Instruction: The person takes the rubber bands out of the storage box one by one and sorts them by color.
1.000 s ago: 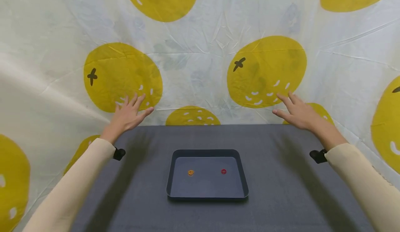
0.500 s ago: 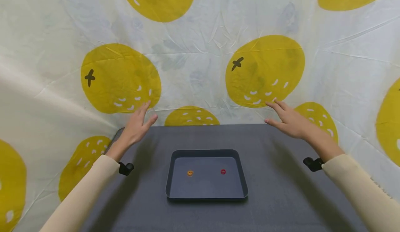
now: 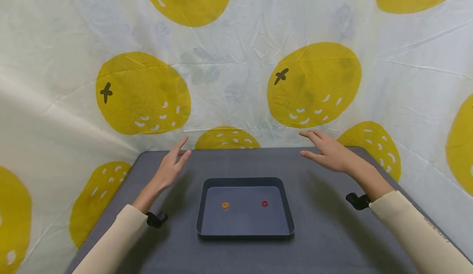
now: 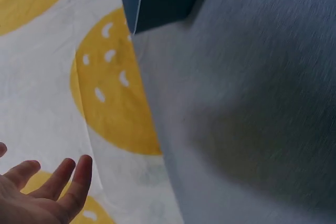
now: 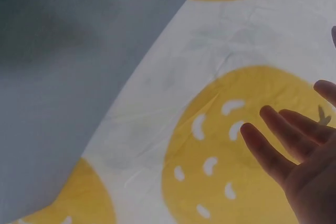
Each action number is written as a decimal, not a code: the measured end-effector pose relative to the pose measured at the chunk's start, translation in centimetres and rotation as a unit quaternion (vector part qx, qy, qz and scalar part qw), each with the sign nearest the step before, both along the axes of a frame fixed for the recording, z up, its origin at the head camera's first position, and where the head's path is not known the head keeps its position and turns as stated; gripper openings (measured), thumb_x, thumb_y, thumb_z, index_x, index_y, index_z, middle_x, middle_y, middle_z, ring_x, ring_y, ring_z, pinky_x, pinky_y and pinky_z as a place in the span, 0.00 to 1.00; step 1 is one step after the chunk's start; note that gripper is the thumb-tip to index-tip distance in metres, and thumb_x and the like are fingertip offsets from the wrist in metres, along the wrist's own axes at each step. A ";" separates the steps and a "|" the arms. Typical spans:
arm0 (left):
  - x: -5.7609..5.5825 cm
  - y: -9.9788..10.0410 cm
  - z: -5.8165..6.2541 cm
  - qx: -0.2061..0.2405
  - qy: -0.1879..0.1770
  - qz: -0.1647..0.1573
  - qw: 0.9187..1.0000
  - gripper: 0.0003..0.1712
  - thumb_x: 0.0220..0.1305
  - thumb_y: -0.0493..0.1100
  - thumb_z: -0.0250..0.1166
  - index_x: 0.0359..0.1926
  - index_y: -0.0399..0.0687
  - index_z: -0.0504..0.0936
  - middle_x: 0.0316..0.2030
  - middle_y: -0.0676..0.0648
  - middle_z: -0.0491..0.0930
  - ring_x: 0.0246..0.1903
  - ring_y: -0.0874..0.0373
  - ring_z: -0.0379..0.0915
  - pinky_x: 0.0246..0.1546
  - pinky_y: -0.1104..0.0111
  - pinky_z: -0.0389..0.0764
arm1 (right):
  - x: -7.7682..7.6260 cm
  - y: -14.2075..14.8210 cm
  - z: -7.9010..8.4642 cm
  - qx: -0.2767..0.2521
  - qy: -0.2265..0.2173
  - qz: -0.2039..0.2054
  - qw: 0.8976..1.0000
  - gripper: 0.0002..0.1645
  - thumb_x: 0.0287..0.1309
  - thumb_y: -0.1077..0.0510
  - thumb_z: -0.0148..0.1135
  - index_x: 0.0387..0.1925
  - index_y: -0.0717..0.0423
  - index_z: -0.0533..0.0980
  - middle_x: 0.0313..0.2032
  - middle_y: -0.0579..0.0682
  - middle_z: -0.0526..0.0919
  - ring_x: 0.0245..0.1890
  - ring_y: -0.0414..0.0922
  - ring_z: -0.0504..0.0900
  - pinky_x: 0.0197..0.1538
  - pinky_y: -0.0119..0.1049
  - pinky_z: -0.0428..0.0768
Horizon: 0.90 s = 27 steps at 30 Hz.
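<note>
A shallow dark tray (image 3: 245, 237) lies on the grey table. Inside it, on the left, is a small clump of orange rings or bands (image 3: 225, 205); a small red ring (image 3: 265, 204) lies to the right. Too small to tell exactly what they are. My left hand (image 3: 168, 169) hovers in the air left of the tray, fingers extended and holding nothing. Above the table to the tray's right, my right hand (image 3: 330, 153) is likewise raised with straight fingers and nothing in it. Each wrist view shows spread fingers; a tray corner (image 4: 163, 3) appears in the left one.
The grey cloth-covered table (image 3: 245, 255) ends at a white curtain (image 3: 229, 89) printed with yellow fruit, which hangs behind and along both sides. Dark wrist cameras (image 3: 157, 220) sit under both cuffs.
Both hands have come lower and inward toward the tray, the left moving right and the right moving left. The tray and the small rings lie as before.
</note>
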<state>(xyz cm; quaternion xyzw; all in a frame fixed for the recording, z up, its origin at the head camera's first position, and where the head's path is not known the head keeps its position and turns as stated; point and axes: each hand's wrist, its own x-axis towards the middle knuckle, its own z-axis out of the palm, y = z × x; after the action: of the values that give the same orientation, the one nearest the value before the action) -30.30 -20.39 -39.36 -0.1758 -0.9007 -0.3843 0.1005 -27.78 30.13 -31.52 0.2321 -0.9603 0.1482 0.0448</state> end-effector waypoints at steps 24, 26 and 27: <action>1.5 3.3 -4.7 0.088 -0.136 -0.030 0.986 0.32 0.82 0.62 0.45 0.80 0.61 0.61 0.74 0.39 0.69 0.57 0.42 0.81 0.43 0.58 0.88 | 0.3 -6.6 -2.5 -0.010 -0.019 0.064 0.998 0.38 0.71 0.42 0.63 0.75 0.48 0.65 0.68 0.57 0.72 0.61 0.54 0.80 0.58 0.57 0.82; 1.6 3.4 -5.0 0.092 -0.147 -0.032 0.984 0.32 0.82 0.62 0.47 0.80 0.62 0.61 0.73 0.40 0.70 0.58 0.42 0.81 0.42 0.59 0.88 | 0.3 -7.1 -2.7 -0.013 -0.024 0.069 0.997 0.38 0.71 0.42 0.63 0.75 0.48 0.65 0.69 0.57 0.72 0.60 0.54 0.80 0.58 0.57 0.82; 1.7 3.5 -5.1 0.096 -0.153 -0.031 0.983 0.32 0.81 0.62 0.48 0.80 0.62 0.62 0.73 0.40 0.70 0.58 0.41 0.80 0.41 0.59 0.88 | 0.3 -7.3 -2.8 -0.014 -0.026 0.071 0.997 0.38 0.71 0.41 0.63 0.76 0.47 0.65 0.69 0.56 0.72 0.60 0.53 0.80 0.58 0.57 0.82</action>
<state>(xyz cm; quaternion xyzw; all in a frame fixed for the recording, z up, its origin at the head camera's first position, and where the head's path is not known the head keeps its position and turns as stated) -28.65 -16.91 -44.46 -0.1321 -0.8586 -0.4941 -0.0342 -27.53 22.82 -34.30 0.2955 -0.9400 0.1704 0.0118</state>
